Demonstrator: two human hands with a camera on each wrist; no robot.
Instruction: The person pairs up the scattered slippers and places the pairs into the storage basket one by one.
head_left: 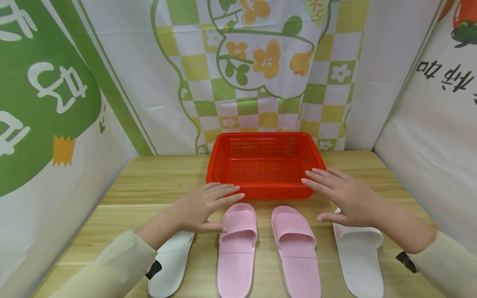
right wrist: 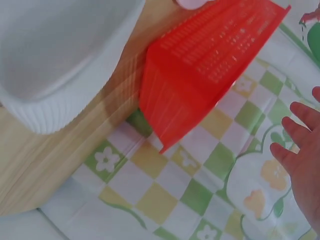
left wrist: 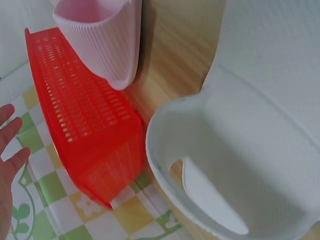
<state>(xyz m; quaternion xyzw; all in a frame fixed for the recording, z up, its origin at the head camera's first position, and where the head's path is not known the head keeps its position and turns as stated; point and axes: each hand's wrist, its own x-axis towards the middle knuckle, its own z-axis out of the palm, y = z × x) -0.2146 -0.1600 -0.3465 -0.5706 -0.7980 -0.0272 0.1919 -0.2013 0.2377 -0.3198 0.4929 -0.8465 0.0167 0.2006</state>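
Note:
My left hand [head_left: 203, 207] hovers with fingers extended over the toe of the left white slipper [head_left: 172, 260], its fingertips overlapping the basket's front left corner in the head view. A pair of pink slippers, the left one [head_left: 236, 265] and the right one [head_left: 299, 265], lies between my hands. On the other side, my right hand [head_left: 348, 198] is held flat above the right white slipper [head_left: 359, 256], covering part of its toe. Neither hand grips anything. The red plastic basket [head_left: 261, 191] stands behind the slippers with nothing inside.
The slippers and basket share a wooden table [head_left: 164, 178]. A checkered, flower-printed cloth [head_left: 261, 107] hangs right behind the basket. Printed cloth walls close in the left [head_left: 41, 215] and right [head_left: 428, 136] sides.

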